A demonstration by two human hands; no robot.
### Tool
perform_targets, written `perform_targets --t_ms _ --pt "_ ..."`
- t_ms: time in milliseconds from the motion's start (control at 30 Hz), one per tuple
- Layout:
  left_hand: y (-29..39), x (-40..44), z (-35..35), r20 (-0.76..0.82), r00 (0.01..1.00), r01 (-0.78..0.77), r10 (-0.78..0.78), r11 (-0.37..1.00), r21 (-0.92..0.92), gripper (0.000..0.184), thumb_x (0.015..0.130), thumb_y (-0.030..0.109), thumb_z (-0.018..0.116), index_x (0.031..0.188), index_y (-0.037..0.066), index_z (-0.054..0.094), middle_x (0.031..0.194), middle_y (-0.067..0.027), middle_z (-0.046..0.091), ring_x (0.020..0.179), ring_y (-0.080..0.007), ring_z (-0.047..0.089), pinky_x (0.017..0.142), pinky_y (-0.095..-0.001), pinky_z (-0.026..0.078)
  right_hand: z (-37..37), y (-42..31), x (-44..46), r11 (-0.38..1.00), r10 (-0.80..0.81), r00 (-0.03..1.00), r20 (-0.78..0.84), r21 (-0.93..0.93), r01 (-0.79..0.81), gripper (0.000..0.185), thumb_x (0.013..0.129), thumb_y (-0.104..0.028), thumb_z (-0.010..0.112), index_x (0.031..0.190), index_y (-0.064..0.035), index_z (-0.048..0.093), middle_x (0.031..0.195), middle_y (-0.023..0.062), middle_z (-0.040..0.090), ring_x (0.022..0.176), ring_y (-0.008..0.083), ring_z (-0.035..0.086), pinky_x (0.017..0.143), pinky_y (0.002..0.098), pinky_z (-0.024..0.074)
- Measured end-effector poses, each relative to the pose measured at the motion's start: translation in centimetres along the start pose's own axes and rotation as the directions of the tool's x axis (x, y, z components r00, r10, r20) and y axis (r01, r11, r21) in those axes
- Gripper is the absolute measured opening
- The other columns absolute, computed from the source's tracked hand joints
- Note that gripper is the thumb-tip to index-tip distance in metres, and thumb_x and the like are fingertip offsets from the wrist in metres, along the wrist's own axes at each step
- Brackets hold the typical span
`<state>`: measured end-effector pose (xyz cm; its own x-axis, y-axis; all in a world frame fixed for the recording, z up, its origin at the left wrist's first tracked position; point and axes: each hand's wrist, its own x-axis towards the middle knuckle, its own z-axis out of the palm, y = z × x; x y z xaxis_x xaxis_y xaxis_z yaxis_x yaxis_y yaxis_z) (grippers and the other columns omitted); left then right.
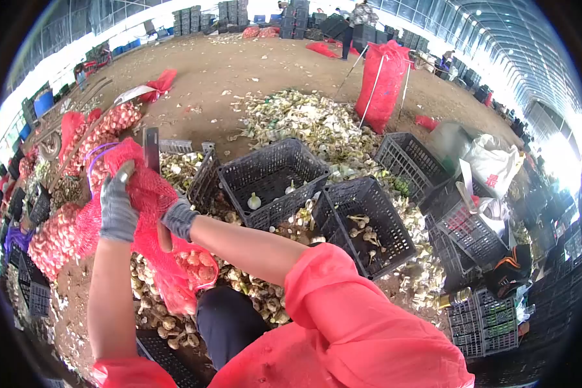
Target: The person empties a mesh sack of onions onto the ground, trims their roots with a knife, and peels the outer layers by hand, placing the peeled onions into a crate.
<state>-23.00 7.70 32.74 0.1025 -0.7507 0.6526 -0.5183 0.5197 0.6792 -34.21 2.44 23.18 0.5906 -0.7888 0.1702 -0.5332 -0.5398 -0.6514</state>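
My left hand [118, 204], in a grey knit glove, is closed on the gathered upper part of a red mesh bag [150, 194]. Beside it, my right hand [180, 218], gloved too, is closed around a knife; the bag's mesh partly covers these fingers. The knife's dark flat blade [151, 150] points up, and its brown wooden handle [165, 238] shows below the hand. At the bottom of the bag some bulbs [197, 266] show through the mesh. Under and beside it lies a heap of garlic bulbs [174, 326] with stems.
A black crate [271, 216] holds a couple of white bulbs; another crate [401, 239] holds several stemmed garlic bulbs. Full red mesh sacks [55, 242] lie at left. Trimmings [304, 119] are piled ahead, near a tall red bag [381, 87] on a stand. A person [359, 22] stands far back.
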Motion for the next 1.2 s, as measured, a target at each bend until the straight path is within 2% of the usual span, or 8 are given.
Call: perform_targets --t_ms 300,567,700,767,900,1033,1100,1200 --pt "-3.7 -12.8 -2.2 -0.156 0.859 0.28 -0.488 0.702 -0.655 0.033 0.08 0.018 0.053 0.108 0.002 0.049 0.105 -0.0083 0.053 0.092 -0.0188 0.051 0.08 -0.0312 0.042 -8.8 -6.4 0.0 0.499 -0.118 0.978 0.174 -0.841 0.21 0.027 0.06 -0.027 0.069 0.081 -0.0106 0.063 0.072 0.0086 0.061 0.066 0.0204 0.058 0.058 0.0326 0.0467" --pt "-9.1 -24.2 3.8 0.247 0.729 0.618 -0.638 0.458 -0.639 0.048 0.083 0.048 0.038 0.101 0.005 0.052 0.087 -0.0086 0.057 0.084 -0.0204 0.055 0.079 -0.038 0.042 -7.1 -5.8 0.7 0.668 -0.021 1.0 -0.001 0.744 0.015 0.014 0.069 -0.015 0.065 0.068 -0.0039 0.057 0.065 0.0077 0.058 0.059 0.0176 0.058 0.055 0.0301 0.0497" --pt "-10.8 -22.1 0.9 0.244 0.851 0.336 -0.466 0.125 -0.934 0.046 0.077 0.045 0.046 0.102 0.007 0.048 0.094 -0.0066 0.052 0.091 -0.0196 0.048 0.075 -0.0407 0.04 -9.9 -10.6 -1.8 0.328 -0.142 0.958 0.247 -0.902 0.282 0.019 0.049 -0.026 0.068 0.067 -0.0228 0.063 0.075 0.0008 0.062 0.074 0.0223 0.057 0.057 0.0367 0.0467" --pt "-3.6 -17.1 -0.6 -0.393 0.471 0.068 -0.79 0.477 -0.876 0.042 0.082 0.04 0.043 0.103 0.004 0.05 0.087 -0.007 0.056 0.078 -0.0219 0.053 0.071 -0.0366 0.043 -6.8 -4.8 0.5 0.431 -0.435 0.896 0.083 -0.855 0.288 0.006 0.059 -0.018 0.061 0.062 -0.013 0.058 0.069 0.0115 0.06 0.065 0.0251 0.058 0.053 0.036 0.0458" --pt "-3.0 -17.3 -7.2 -0.534 0.79 -0.236 -0.3 0.656 -0.717 0.033 0.085 0.028 0.045 0.104 0.002 0.05 0.082 -0.0025 0.056 0.073 -0.0104 0.052 0.066 -0.0238 0.044 -7.9 -8.1 0.0 0.981 -0.081 0.909 -0.408 0.129 0.145 0.025 0.06 -0.019 0.065 0.069 0.0002 0.053 0.056 0.0118 0.052 0.052 0.0235 0.053 0.05 0.0332 0.0438" --pt "-7.1 -22.0 -0.1 -0.384 0.597 0.533 -0.704 0.706 -0.466 0.041 0.075 0.002 0.052 0.114 0.01 0.046 0.109 -0.0087 0.05 0.09 -0.0165 0.051 0.073 -0.0279 0.047 -9.8 -12.4 1.0 0.632 0.081 0.939 -0.335 0.745 0.212 0.014 0.066 -0.02 0.064 0.068 -0.0072 0.06 0.062 0.0071 0.058 0.062 0.0198 0.058 0.053 0.0307 0.0456" --pt "-16.1 -26.8 2.3 -0.187 0.969 0.195 -0.163 0.966 0.171 0.061 0.071 -0.004 0.055 0.125 0.01 0.031 0.118 -0.0141 0.042 0.099 -0.0223 0.048 0.077 -0.0307 0.045 -10.9 -12.3 4.2 0.913 0.157 0.949 -0.272 0.406 -0.035 0.021 0.068 -0.014 0.065 0.078 -0.0003 0.053 0.068 0.0095 0.059 0.053 0.0173 0.055 0.047 0.031 0.0466" --pt "-10.7 -19.5 2.3 -0.036 0.81 0.523 -0.586 0.749 -0.407 0.059 0.075 0.004 0.054 0.125 0.001 0.024 0.107 -0.013 0.05 0.09 -0.0225 0.052 0.074 -0.0292 0.044 -14.6 -12.8 3.1 0.942 -0.294 0.956 0.027 0.175 0.285 0.02 0.07 -0.018 0.061 0.081 -0.004 0.052 0.072 0.0085 0.056 0.062 0.0189 0.053 0.055 0.0331 0.0446"
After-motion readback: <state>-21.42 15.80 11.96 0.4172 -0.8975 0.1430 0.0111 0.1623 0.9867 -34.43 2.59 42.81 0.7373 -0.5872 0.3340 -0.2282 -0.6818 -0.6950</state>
